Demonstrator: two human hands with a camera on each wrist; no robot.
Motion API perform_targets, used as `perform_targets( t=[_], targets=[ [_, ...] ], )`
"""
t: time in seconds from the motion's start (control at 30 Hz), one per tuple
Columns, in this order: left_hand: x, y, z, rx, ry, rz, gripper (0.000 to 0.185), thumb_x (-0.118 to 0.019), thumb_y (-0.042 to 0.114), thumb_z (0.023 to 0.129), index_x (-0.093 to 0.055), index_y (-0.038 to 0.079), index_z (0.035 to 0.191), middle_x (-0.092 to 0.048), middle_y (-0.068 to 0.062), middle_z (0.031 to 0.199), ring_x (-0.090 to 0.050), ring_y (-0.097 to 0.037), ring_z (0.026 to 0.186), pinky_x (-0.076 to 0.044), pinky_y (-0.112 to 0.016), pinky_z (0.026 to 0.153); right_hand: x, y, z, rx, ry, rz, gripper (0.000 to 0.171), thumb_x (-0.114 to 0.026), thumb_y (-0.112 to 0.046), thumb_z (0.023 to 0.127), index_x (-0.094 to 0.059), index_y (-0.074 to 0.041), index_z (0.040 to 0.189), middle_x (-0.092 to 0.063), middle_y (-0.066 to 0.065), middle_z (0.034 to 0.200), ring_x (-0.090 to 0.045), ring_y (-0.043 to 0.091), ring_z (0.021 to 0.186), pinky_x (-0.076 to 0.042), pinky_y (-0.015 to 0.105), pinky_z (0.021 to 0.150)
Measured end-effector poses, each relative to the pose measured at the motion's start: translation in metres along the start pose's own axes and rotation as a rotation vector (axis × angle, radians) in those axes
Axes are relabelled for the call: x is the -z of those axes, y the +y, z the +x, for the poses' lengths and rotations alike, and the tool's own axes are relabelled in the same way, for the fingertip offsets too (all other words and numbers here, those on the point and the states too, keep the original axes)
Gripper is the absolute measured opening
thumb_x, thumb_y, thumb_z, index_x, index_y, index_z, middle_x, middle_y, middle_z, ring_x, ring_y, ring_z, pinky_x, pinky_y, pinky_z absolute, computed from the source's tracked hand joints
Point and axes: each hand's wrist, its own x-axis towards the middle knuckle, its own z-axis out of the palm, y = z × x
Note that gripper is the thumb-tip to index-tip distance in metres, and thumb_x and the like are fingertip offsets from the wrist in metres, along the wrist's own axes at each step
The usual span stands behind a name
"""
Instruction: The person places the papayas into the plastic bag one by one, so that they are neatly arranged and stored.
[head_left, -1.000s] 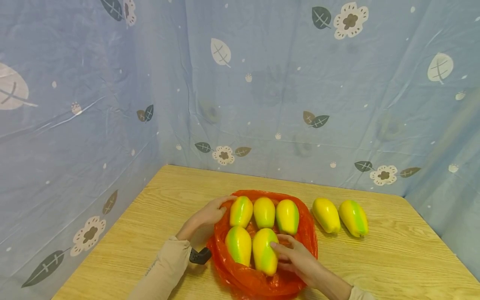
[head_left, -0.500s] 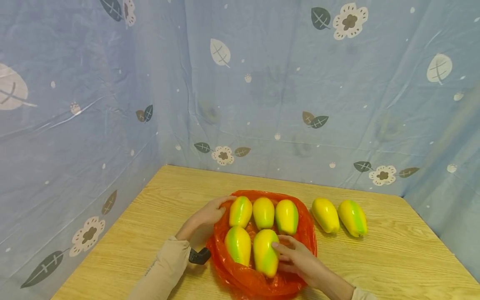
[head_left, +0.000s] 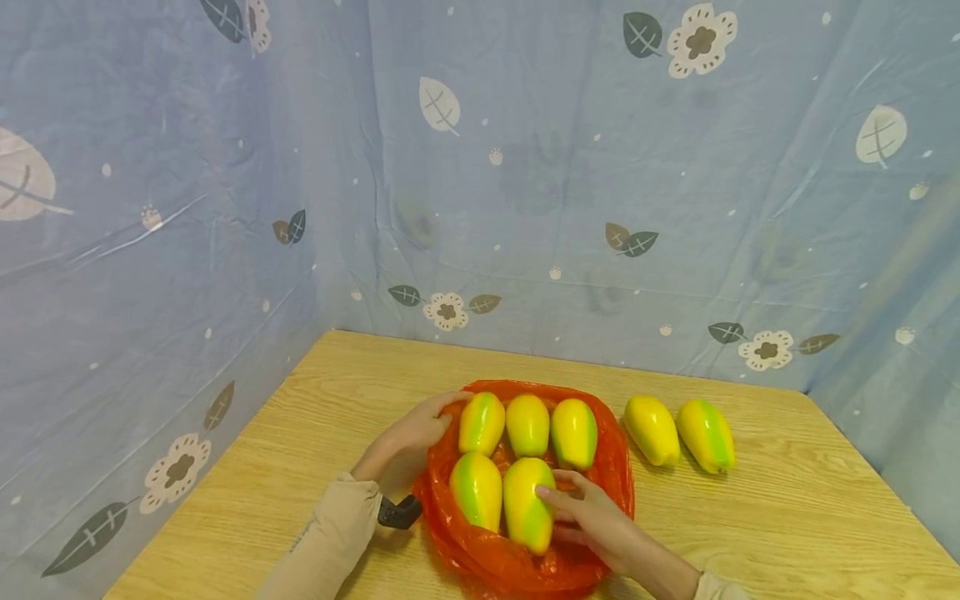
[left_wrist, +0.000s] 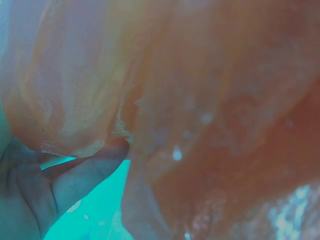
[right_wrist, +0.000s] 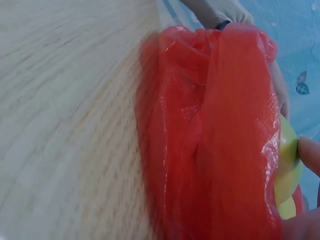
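Observation:
Several yellow papayas with green streaks lie in two rows inside an open red plastic bag (head_left: 487,558). My right hand (head_left: 600,523) holds the front right papaya (head_left: 529,508), thumb on its upper side and the other fingers along its right flank. In the right wrist view, that thumb (right_wrist: 310,154) presses on a papaya (right_wrist: 287,160) behind the bag's red wall. At the bag's far left rim, my left hand (head_left: 416,432) grips the plastic beside the back left papaya (head_left: 482,423). The left wrist view has its thumb (left_wrist: 90,175) against the bag film (left_wrist: 200,100).
Two more papayas, one nearer the bag (head_left: 652,430) and one farther right (head_left: 707,436), lie on the wooden table (head_left: 795,500). A blue patterned curtain (head_left: 540,183) hangs behind the table and along its left side. A black strap (head_left: 400,512) is at the left wrist.
The papaya at my right hand shifted slightly right and toward me, then slightly back left with the hand. My left hand and the other papayas have stayed put.

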Motion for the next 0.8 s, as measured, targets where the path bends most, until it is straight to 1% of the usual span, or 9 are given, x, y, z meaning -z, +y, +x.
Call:
perform_targets(
  t=[0.1,0.33,0.43,0.6,0.8],
  targets=[
    [0.0,0.0,0.0,0.002,-0.001,-0.003,0.047,-0.038,-0.003,0.094,-0.05,0.009,0.138,-0.043,-0.018,0.142,-0.035,-0.038,0.132,-0.028,-0.054,0.108,0.001,0.0,-0.001,0.009,0.002,-0.02,0.08,-0.063,-0.034,0.091,-0.021,0.012,0.142,-0.049,0.025,0.127,-0.061,0.024,0.097,-0.053,0.04,0.084],
    [0.0,0.001,-0.001,-0.002,-0.002,0.009,0.047,-0.038,-0.004,0.094,-0.049,0.008,0.138,-0.043,-0.018,0.143,-0.035,-0.037,0.132,-0.027,-0.053,0.108,0.005,-0.001,-0.001,0.0,-0.006,-0.02,0.079,-0.061,-0.035,0.093,-0.02,0.011,0.143,-0.039,0.028,0.134,-0.058,0.023,0.098,-0.052,0.039,0.086],
    [0.0,0.001,-0.001,-0.003,0.001,0.018,0.047,-0.039,-0.004,0.094,-0.049,0.008,0.138,-0.043,-0.018,0.142,-0.035,-0.037,0.132,-0.027,-0.052,0.108,0.007,-0.001,-0.001,0.01,-0.002,-0.025,0.077,-0.06,-0.035,0.093,-0.022,0.011,0.143,-0.039,0.028,0.135,-0.059,0.023,0.098,-0.052,0.038,0.086],
    [0.0,0.0,-0.001,0.002,0.009,0.024,0.047,-0.039,-0.003,0.094,-0.05,0.009,0.138,-0.043,-0.017,0.143,-0.035,-0.036,0.132,-0.027,-0.052,0.109,0.013,-0.003,-0.002,0.026,0.031,-0.048,0.073,-0.059,-0.034,0.094,-0.027,0.01,0.141,-0.039,0.026,0.136,-0.059,0.024,0.1,-0.052,0.039,0.086],
    [0.001,0.003,-0.001,0.02,-0.001,-0.016,0.046,-0.038,-0.002,0.095,-0.049,0.01,0.138,-0.042,-0.016,0.143,-0.035,-0.036,0.132,-0.028,-0.052,0.108,0.023,-0.009,-0.004,0.048,0.079,-0.078,0.067,-0.057,-0.034,0.095,-0.031,0.01,0.14,-0.043,0.025,0.134,-0.058,0.025,0.101,-0.052,0.039,0.086]
  ],
)
